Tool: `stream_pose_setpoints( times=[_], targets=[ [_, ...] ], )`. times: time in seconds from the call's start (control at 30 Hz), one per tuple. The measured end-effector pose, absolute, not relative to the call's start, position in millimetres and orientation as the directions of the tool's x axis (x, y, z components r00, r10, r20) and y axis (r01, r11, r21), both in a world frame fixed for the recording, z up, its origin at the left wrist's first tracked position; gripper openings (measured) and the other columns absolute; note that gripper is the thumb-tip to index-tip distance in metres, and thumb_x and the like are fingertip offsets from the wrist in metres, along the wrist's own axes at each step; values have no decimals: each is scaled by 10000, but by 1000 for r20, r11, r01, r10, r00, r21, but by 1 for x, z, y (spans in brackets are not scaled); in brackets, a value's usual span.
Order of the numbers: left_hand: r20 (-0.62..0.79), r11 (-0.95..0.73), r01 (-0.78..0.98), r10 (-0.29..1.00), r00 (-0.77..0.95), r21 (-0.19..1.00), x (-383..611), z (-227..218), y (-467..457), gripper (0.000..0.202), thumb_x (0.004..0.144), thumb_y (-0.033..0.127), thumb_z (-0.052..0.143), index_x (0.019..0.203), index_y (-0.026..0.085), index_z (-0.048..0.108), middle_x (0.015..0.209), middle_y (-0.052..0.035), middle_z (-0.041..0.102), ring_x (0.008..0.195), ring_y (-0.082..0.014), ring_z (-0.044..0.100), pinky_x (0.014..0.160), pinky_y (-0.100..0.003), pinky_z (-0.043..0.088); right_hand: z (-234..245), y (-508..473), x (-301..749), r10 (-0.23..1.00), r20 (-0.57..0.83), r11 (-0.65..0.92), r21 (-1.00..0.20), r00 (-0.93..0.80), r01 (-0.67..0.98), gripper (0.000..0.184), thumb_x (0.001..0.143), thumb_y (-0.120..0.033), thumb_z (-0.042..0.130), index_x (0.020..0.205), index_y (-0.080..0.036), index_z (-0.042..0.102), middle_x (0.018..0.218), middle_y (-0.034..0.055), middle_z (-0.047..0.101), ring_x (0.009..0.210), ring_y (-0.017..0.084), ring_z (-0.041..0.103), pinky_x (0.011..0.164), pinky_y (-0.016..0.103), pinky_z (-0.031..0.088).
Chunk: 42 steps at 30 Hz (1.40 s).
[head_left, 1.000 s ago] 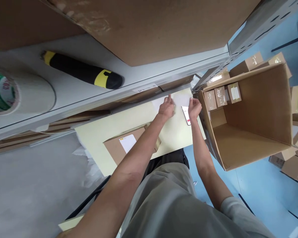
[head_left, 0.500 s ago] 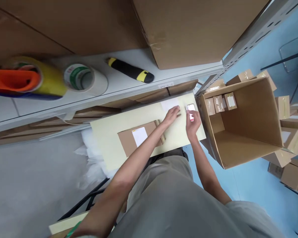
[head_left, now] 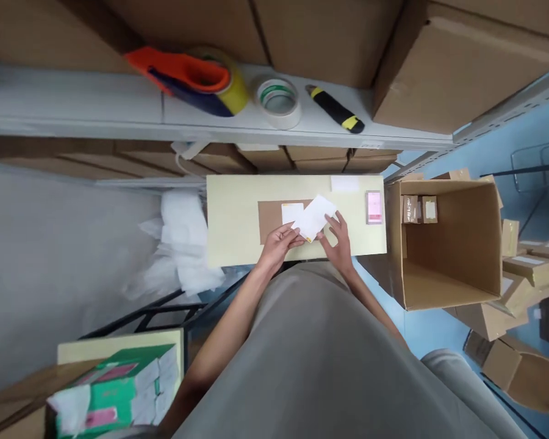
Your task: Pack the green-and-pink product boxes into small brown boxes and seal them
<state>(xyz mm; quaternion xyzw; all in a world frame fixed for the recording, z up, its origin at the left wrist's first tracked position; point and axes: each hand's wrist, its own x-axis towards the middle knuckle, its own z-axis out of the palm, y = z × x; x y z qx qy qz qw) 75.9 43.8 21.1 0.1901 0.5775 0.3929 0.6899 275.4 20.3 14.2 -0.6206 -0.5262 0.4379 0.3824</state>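
My left hand (head_left: 279, 245) pinches the lower left corner of a white label (head_left: 318, 214), which is tilted and has a small yellow mark at its bottom edge. My right hand (head_left: 339, 239) grips the right side of the same label between thumb and fingers. Below the label lies a brown cardboard box (head_left: 269, 221) with another white label (head_left: 291, 212) on its top; the held label and my hands cover part of it. All this is over a pale yellow table (head_left: 231, 238). A phone (head_left: 374, 207) with a lit pink screen lies at the table's right end.
A large open carton (head_left: 452, 277) with small boxes inside stands right of the table. The shelf (head_left: 96, 97) above holds a tape dispenser (head_left: 187, 76), a white tape roll (head_left: 279, 105) and a utility knife (head_left: 336, 110). White wrap (head_left: 183, 244) hangs left; green boxes (head_left: 132, 381) sit lower left.
Both hands have moved from the table's right end to above the cardboard box, and now hold a white label between them. The phone now lies uncovered. My view has shifted and levelled.
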Motion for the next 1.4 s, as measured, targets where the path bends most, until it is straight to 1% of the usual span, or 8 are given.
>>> stream_pose_setpoints(
  times=[0.1, 0.17, 0.23, 0.37, 0.47, 0.8, 1.13, 1.4],
  targets=[
    [-584, 561, -269, 812, -8, 783, 55, 24, 37, 662, 638, 582, 1047, 1114, 180, 822, 852, -38, 826, 730, -183, 774, 753, -325, 688, 23, 30, 276, 966, -248, -234, -958, -72, 168, 639, 996, -702, 730, 1453, -260, 798, 1375, 120, 796, 1150, 249, 771, 1065, 433, 668],
    [-533, 509, -258, 846, -28, 821, 42, 28, 37, 693, 619, 611, 1054, 1103, 172, 824, 862, -42, 824, 733, -182, 766, 759, -336, 690, 29, 35, 273, 948, -288, -269, -952, -133, 149, 651, 962, -714, 763, 1396, -234, 833, 1152, 82, 858, 929, 207, 755, 1000, 422, 680],
    [-487, 455, -270, 871, -61, 848, 30, 34, 37, 702, 636, 628, 1046, 1115, 167, 822, 903, -53, 830, 759, -182, 770, 788, -347, 692, 38, 37, 267, 946, -288, -262, -949, -150, 173, 659, 936, -712, 792, 1375, -224, 847, 1152, 85, 874, 880, 197, 740, 979, 421, 679],
    [-396, 347, -308, 912, -111, 886, 8, 47, 31, 694, 718, 595, 1018, 1235, 183, 808, 938, -53, 833, 843, -194, 792, 867, -364, 681, 58, 38, 248, 966, -219, -187, -959, -137, 212, 662, 942, -740, 773, 1404, -270, 837, 1435, 112, 816, 1078, 240, 783, 1035, 436, 666],
    [-356, 302, -314, 926, -128, 900, -4, 57, 23, 670, 738, 546, 1007, 1270, 193, 802, 937, -58, 834, 895, -220, 806, 906, -397, 676, 72, 38, 233, 977, -167, -133, -964, -131, 232, 638, 970, -751, 744, 1430, -316, 824, 1527, 89, 771, 1224, 269, 783, 1100, 466, 658],
    [-288, 240, -302, 950, -123, 922, -28, 93, 7, 512, 814, 451, 935, 1264, 228, 836, 977, -67, 858, 973, -264, 830, 979, -472, 694, 113, 28, 207, 984, -106, -65, -962, -143, 265, 506, 1054, -663, 705, 1484, -407, 782, 1591, 22, 728, 1402, 292, 734, 1223, 565, 618],
    [-263, 228, -262, 959, -106, 938, -43, 111, 9, 480, 812, 412, 939, 1240, 218, 842, 874, -50, 802, 947, -268, 815, 992, -469, 672, 138, 17, 190, 992, -74, -36, -941, -102, 335, 437, 1091, -565, 687, 1491, -413, 775, 1576, -5, 739, 1430, 286, 724, 1230, 549, 616],
    [-130, 89, -219, 975, -181, 972, -39, 101, 15, 448, 838, 497, 947, 1177, 236, 815, 1211, -80, 803, 905, -179, 762, 881, -344, 670, 134, 18, 175, 979, 40, 132, -868, -199, 479, 520, 1160, -558, 567, 1640, -378, 653, 1596, 29, 726, 1373, 269, 763, 1192, 476, 629]
  ],
)
